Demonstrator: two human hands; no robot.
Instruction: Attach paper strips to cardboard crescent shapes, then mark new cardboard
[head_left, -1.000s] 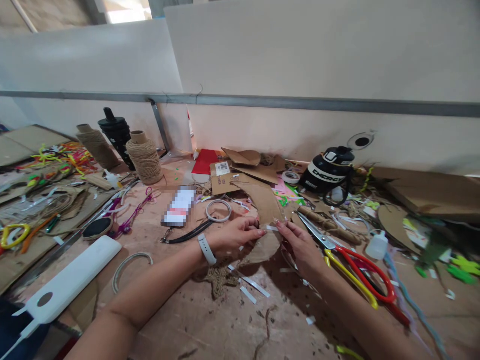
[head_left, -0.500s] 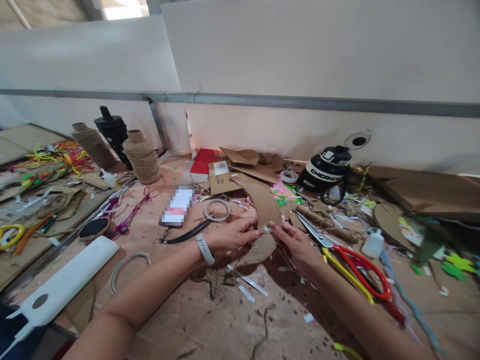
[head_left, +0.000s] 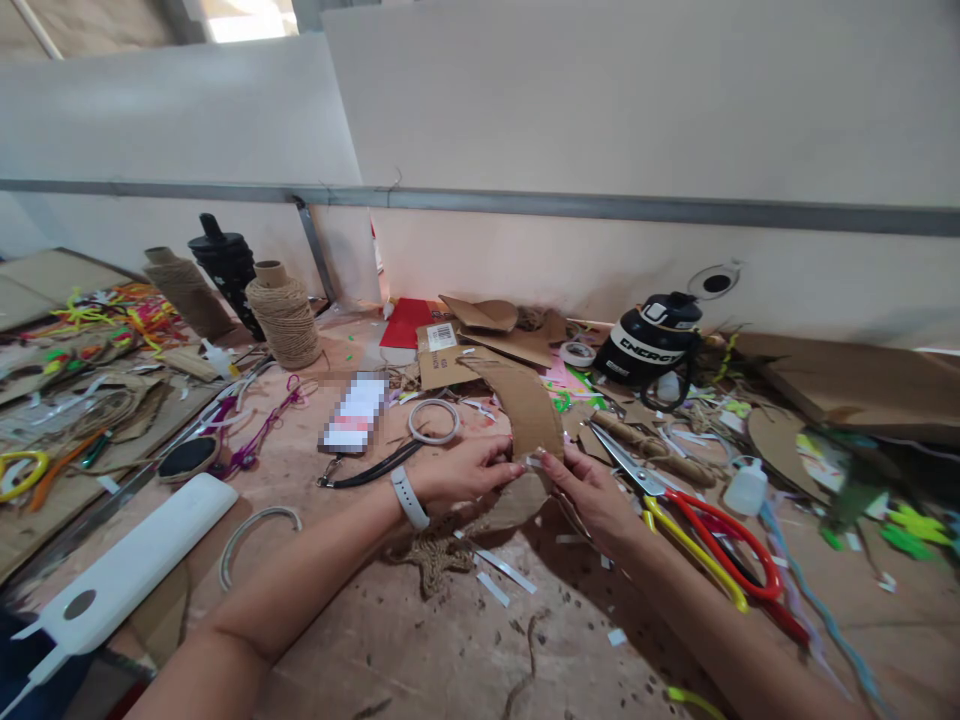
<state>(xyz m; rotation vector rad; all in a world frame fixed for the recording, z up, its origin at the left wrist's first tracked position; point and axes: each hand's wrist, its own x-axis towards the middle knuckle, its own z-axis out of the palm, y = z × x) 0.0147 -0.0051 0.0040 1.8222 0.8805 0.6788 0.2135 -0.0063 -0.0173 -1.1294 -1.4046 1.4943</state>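
Observation:
Between my hands is a curved cardboard strip [head_left: 534,410], bent like a crescent or part of a ring, raised over the table. My left hand [head_left: 480,468] is closed on its left edge, fingertips pressing near a small whitish piece of tape [head_left: 533,460]. On the other side my right hand [head_left: 589,490] pinches the right edge, thumb close to that same piece. Below my left wrist lies a star [head_left: 433,562] wrapped in brown twine. Scissors with red handles [head_left: 727,540] rest just right of my right forearm, beside a yellow handle [head_left: 697,555].
Twine spools [head_left: 283,315] and a black bottle [head_left: 221,265] stand at the back left. A black jug [head_left: 649,340] is at the back right. A phone [head_left: 355,412], a tape roll [head_left: 433,422] and a white device [head_left: 135,565] lie left. A glue bottle [head_left: 746,487] is right.
The cardboard strip has tilted slightly between my hands, and my right thumb has shifted a little left and down on it. Both hands keep their hold.

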